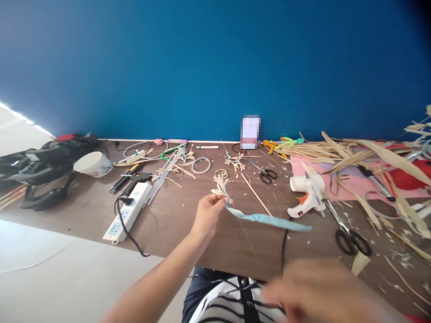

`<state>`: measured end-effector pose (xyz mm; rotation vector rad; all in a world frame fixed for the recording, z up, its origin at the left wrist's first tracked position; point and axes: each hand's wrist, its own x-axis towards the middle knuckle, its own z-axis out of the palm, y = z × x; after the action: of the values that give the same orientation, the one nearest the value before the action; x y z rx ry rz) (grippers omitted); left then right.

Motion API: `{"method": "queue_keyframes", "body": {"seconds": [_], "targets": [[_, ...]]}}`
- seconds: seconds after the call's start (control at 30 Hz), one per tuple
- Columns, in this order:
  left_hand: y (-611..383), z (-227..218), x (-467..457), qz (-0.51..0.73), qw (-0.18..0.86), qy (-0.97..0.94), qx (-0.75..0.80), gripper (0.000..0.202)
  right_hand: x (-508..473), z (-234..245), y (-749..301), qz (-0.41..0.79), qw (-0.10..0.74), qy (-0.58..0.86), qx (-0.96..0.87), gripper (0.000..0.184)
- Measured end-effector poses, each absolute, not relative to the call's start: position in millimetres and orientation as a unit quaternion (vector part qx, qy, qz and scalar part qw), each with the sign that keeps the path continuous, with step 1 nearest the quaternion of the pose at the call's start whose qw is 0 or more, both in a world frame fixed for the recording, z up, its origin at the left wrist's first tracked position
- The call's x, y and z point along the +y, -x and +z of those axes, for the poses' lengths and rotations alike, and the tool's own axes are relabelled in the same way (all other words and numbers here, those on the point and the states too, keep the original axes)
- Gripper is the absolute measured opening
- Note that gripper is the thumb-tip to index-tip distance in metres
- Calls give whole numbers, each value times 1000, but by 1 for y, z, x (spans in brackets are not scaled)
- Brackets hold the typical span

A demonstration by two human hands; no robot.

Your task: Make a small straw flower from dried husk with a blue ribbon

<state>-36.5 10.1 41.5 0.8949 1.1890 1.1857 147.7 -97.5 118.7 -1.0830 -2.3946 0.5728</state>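
Note:
My left hand (208, 216) is raised over the brown table (168, 224), fingers pinched on a small pale straw flower (220, 186). A light blue ribbon (269, 220) is wound round its stem and trails out to the right. My right hand (319, 291) is low at the bottom right, close to the camera and smeared by motion, so its fingers cannot be made out. It lies just below the ribbon's free end.
A white hot glue gun (308, 195) stands right of centre, with black scissors (350, 237) beside it and smaller scissors (266, 172) behind. Dry straw leaves (363, 157) pile up at the right. A white power strip (129, 211), a white cup (92, 163) and black bags (40, 166) are at the left.

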Motion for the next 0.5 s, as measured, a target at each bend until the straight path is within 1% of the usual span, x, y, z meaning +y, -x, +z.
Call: {"method": "queue_keyframes", "body": {"seconds": [0.07, 0.17, 0.3, 0.4, 0.5], "targets": [[31, 48, 3, 503, 578, -402, 501, 7, -74, 122, -144, 223, 301, 516, -770, 13], [25, 55, -7, 493, 565, -450, 485, 9, -42, 102, -131, 241, 359, 572, -697, 9], [21, 56, -12, 503, 528, -493, 474, 10, -24, 71, -115, 336, 373, 573, -648, 5], [21, 54, -12, 513, 517, -494, 476, 8, -22, 63, -110, 358, 401, 566, -625, 3], [22, 52, -11, 517, 507, -495, 480, 8, -21, 62, -107, 365, 415, 564, -613, 6]]}}
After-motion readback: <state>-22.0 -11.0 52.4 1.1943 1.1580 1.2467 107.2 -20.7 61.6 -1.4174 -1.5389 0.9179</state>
